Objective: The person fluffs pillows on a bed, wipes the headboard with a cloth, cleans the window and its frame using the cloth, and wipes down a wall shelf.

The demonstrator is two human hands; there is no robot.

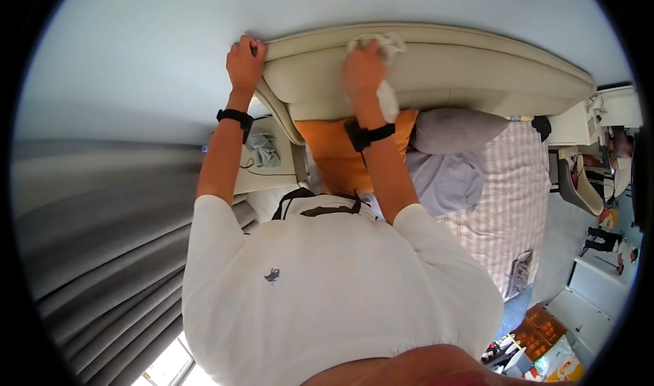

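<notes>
Beyond the headboard's lower edge spreads the checked bed (504,188), partly hidden from me by my shirt (340,290) and the pillows. The padded beige headboard (477,66) itself curves across in front of me, its middle partly covered by my right arm. Grey curtains (102,229) hang off past its left end, cut off by the dark rim of my view. Just below that end stands a bedside table (276,171), half hidden by my left arm, with a crumpled grey-green cloth (263,149) on it. Against the headboard's lower part lean an orange pillow (327,147), partly behind my right wrist, and a grey pillow (453,130). Well beyond its right end is a small person (623,251), too far off to make out much.

My left hand (245,60) is curled over the headboard's upper left corner; its fingertips are hard to see. My right hand (364,74), blurred, clutches a pale cloth (387,101) against the headboard near its top edge. The cloth shows above my knuckles and hangs beside my wrist; the part in my grip is hidden.
</notes>
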